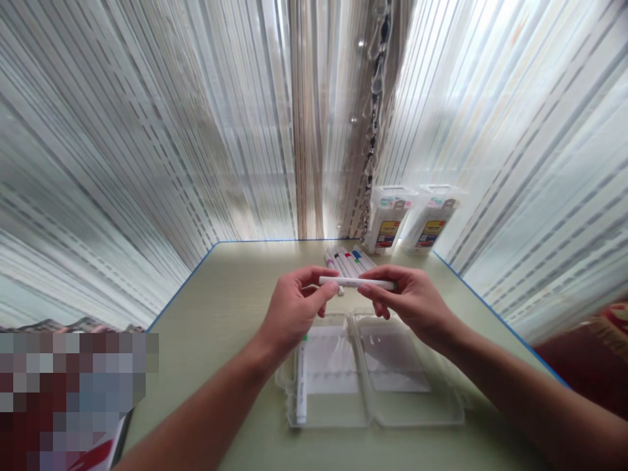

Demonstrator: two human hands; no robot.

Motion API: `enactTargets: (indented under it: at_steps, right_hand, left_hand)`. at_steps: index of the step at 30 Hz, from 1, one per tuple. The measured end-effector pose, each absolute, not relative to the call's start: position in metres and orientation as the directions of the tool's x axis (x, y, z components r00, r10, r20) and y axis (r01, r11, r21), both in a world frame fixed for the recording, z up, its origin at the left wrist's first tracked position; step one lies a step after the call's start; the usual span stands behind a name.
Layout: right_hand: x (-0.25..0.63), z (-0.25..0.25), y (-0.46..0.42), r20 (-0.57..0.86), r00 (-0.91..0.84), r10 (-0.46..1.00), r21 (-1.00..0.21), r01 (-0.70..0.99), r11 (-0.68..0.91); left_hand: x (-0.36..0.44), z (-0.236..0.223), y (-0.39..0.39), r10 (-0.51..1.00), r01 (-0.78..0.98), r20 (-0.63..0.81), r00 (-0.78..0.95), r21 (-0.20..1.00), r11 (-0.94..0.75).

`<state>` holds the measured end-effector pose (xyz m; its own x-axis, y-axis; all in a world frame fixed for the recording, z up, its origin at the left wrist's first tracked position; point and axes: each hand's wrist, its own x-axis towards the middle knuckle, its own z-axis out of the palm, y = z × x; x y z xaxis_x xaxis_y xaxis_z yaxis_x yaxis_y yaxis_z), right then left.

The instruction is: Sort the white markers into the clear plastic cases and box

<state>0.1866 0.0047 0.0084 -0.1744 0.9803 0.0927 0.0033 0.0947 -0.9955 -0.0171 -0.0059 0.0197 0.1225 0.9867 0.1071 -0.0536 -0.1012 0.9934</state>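
Note:
A white marker point(350, 282) lies level between my two hands, above the far side of an open clear plastic case point(366, 399). My left hand point(299, 297) is closed on its left end, thumb in front. Around the right part my right hand point(409, 294) pinches it with thumb and fingers. One marker with a green band point(301, 386) rests along the left edge of the case. Pale paper inserts point(395, 366) show inside both halves. Just behind my hands, several white markers with coloured bands point(346, 261) lie side by side on the table.
Two clear plastic cases with labels point(387, 226) point(429, 226) stand upright at the table's back right. The green table point(226, 281) has a blue edge. String curtains point(235, 131) hang behind it. Red fabric point(583, 360) is at the right, and a blurred-out area covers the lower left.

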Motion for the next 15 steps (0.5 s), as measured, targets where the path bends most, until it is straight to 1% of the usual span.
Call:
enactTargets:
  at_steps: [9, 15]
  right_hand:
    - [0.1868, 0.0091, -0.0016, 0.19, -0.286, 0.939, -0.968, 0.103, 0.228]
    - [0.1849, 0.0078, -0.0046, 0.225, -0.3, 0.927, -0.959, 0.1, 0.265]
  left_hand:
    - [-0.0168, 0.0215, -0.0096, 0.97, -0.193, 0.157, 0.188, 0.974, -0.121]
    - [-0.0165, 0.0214, -0.0099, 0.96, -0.175, 0.154, 0.234, 0.978, -0.114]
